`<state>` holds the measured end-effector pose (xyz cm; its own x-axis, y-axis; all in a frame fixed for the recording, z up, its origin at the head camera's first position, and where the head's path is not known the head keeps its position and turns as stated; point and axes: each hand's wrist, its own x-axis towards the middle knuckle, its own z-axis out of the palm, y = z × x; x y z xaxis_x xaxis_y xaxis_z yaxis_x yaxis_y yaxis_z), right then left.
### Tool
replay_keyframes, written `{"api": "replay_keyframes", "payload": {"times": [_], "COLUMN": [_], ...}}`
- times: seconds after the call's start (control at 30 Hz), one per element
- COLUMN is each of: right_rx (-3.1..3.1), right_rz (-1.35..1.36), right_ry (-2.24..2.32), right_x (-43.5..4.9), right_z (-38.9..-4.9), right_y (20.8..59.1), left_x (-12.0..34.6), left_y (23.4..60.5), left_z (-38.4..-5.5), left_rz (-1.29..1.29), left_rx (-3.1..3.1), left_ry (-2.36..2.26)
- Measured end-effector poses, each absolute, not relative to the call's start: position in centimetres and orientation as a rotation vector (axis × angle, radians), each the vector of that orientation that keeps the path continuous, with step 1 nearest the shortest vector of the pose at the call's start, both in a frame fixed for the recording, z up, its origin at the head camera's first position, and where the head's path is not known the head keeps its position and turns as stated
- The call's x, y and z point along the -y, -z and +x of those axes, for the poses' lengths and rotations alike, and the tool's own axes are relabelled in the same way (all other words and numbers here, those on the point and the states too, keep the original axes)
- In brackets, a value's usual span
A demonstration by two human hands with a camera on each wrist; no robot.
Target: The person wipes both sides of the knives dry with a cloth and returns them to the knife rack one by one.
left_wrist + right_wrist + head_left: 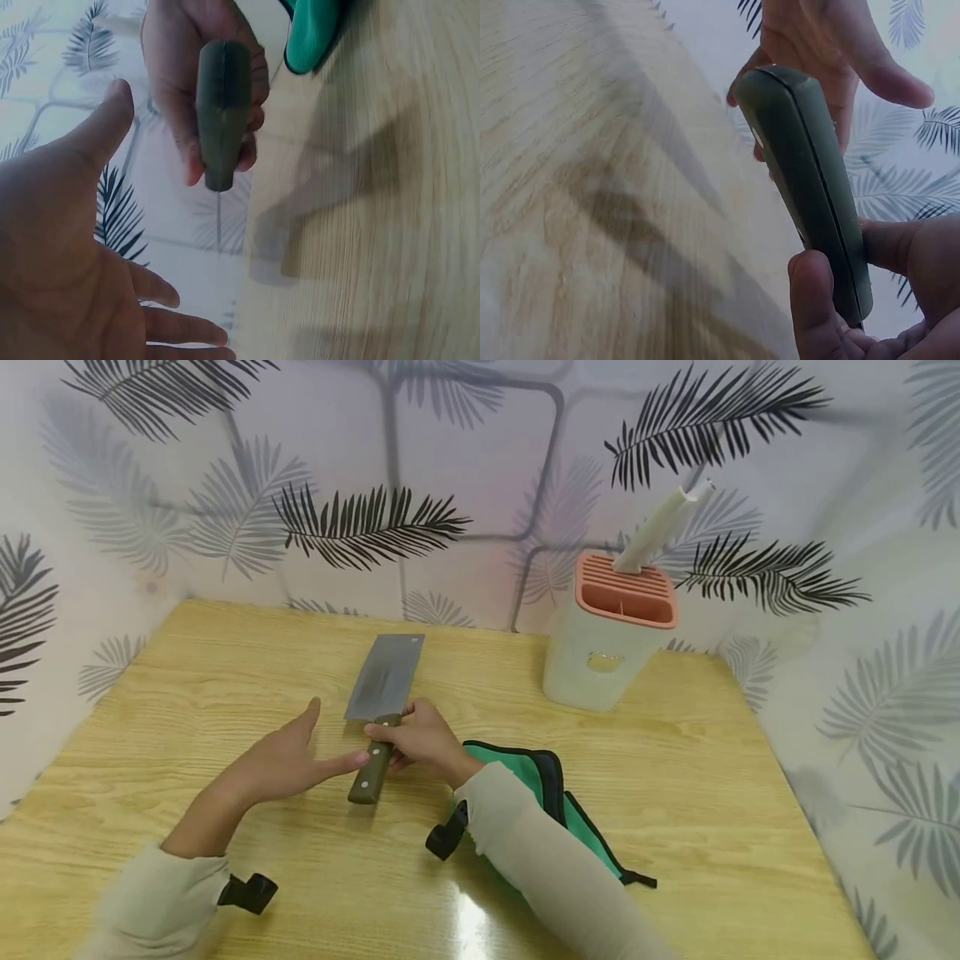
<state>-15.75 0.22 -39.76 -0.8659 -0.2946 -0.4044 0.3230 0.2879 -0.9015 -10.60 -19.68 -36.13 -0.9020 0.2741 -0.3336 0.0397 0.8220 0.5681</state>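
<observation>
My right hand [431,739] grips a cleaver [386,677] at the front of its dark green riveted handle [810,172], thumb on one side and fingers on the other. The broad grey blade points away toward the back of the table. My left hand [277,764] is spread beside the handle, thumb and fingers apart; one fingertip overlaps the handle in the head view. In the left wrist view the handle appears end-on, with the left hand's open palm [60,255] at lower left. Shadows of hands and cleaver fall on the wood below.
A green cloth item with black edging [551,785] lies partly beneath my right forearm. At the back right stands a white knife holder [585,668] with a pink slotted top, pale handles [656,531] sticking up from it. Leaf-patterned covering [480,468] borders the wooden table [675,810].
</observation>
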Motion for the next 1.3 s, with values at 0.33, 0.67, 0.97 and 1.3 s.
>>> {"api": "replay_keyframes", "payload": {"times": [0.33, 0.67, 0.97, 1.3], "right_rx": [-2.11, -2.145, -2.214, -2.648], "right_rz": [-0.05, -0.082, -0.192, -0.427], "right_ry": [1.712, 1.778, 1.771, 1.242], "right_x": [-3.7, -7.5, -10.6, -15.6], "right_z": [-15.5, -13.9, -11.6, -7.8], "right_y": [37.9, 37.1, 36.5, 38.5], "left_x": [15.9, 12.3, 8.9, 8.5], "left_y": [36.7, 38.3, 38.3, 38.1], "left_z": [-10.9, -11.4, -10.7, -10.0], "left_rz": [0.309, 0.43, 0.436, 0.388], "left_rx": [-2.249, -1.832, -1.705, -1.832], "left_ry": [-1.214, -1.632, -1.724, -1.759]}}
